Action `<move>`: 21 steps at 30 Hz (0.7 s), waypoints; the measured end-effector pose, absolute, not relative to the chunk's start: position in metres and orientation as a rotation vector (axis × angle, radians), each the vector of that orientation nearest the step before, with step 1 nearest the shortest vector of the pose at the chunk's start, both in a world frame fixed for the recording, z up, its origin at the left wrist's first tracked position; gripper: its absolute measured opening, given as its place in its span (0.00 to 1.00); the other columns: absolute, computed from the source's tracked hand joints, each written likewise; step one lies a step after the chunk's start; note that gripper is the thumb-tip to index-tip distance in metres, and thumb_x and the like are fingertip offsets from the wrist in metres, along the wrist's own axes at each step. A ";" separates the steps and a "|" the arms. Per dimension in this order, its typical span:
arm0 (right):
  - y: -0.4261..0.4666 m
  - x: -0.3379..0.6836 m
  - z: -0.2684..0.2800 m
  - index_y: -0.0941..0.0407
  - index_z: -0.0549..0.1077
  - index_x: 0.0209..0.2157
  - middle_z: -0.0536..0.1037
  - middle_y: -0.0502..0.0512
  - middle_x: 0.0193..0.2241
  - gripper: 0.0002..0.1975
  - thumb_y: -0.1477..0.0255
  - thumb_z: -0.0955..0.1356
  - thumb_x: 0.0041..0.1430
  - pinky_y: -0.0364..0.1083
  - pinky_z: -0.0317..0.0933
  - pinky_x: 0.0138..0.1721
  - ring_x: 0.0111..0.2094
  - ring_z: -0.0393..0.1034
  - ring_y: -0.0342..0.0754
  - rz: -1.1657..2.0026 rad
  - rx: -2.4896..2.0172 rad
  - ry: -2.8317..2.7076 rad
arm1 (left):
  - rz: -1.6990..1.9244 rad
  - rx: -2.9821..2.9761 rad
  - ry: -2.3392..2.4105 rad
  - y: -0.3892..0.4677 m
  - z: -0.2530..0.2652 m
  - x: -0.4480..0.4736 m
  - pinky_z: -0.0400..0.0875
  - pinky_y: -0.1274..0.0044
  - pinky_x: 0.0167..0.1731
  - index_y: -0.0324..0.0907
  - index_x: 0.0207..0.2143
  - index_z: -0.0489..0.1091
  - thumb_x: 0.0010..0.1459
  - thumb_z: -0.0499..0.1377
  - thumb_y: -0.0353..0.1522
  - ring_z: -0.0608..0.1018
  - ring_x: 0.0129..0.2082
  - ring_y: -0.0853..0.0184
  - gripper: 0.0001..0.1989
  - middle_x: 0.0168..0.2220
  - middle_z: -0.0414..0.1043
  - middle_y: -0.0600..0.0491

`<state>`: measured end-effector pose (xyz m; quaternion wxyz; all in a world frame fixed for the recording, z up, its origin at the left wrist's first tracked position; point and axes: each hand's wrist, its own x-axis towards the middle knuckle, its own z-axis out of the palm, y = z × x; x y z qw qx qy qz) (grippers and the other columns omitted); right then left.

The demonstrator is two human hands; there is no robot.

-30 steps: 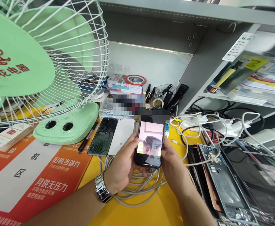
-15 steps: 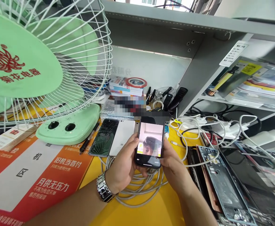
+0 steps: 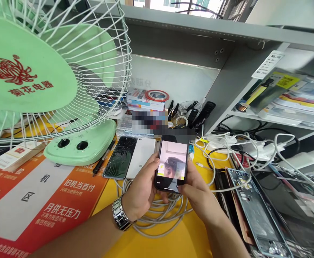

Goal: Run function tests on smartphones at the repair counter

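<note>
A black smartphone (image 3: 172,161) with a lit screen is held upright between my two hands. My left hand (image 3: 141,195) wraps round its left edge, the thumb lying along the side. On the opposite edge, my right hand (image 3: 201,191) grips the phone, its thumb at the lower right corner of the screen. A picture of a person fills the middle of the display. Under my hands lies a coiled grey cable (image 3: 159,224). Left of the phone are a dark phone with cracked glass (image 3: 119,156) and a white phone (image 3: 143,154) beside it.
A green fan (image 3: 84,147) stands at the left on an orange printed mat (image 3: 73,200). To the right lie phone frames and panels (image 3: 259,211) and tangled white cables (image 3: 227,143). Books with a roll of tape (image 3: 157,95) sit at the back, below a grey shelf (image 3: 173,23).
My right thumb has shifted slightly left onto the screen's lower right corner. The whole view has moved a little; both hands keep their hold on the phone.
</note>
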<state>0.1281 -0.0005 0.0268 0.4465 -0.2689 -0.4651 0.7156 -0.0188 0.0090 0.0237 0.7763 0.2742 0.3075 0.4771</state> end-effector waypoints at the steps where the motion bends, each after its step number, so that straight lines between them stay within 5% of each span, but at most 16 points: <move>1: -0.001 0.128 0.027 0.51 0.56 0.59 0.78 0.52 0.35 0.35 0.83 0.62 0.49 0.51 0.65 0.33 0.28 0.74 0.49 1.777 -0.664 -1.140 | 1.031 0.594 0.661 0.009 0.024 -0.019 0.70 0.81 0.12 0.43 0.54 0.64 0.64 0.51 0.40 0.73 0.23 0.68 0.18 0.33 0.72 0.52; 14: -0.001 0.131 0.019 0.50 0.57 0.60 0.77 0.55 0.42 0.36 0.80 0.63 0.47 0.53 0.67 0.32 0.27 0.74 0.50 1.794 -0.619 -1.066 | 1.037 0.634 0.670 0.007 0.024 -0.018 0.69 0.81 0.13 0.43 0.54 0.64 0.63 0.52 0.41 0.70 0.22 0.69 0.20 0.30 0.70 0.53; 21: -0.002 0.130 0.018 0.51 0.63 0.57 0.76 0.55 0.41 0.22 0.70 0.65 0.61 0.48 0.69 0.29 0.29 0.72 0.48 1.674 -0.737 -1.053 | 1.037 0.647 0.648 0.007 0.023 -0.017 0.70 0.82 0.12 0.44 0.54 0.64 0.64 0.52 0.42 0.72 0.26 0.67 0.20 0.33 0.70 0.51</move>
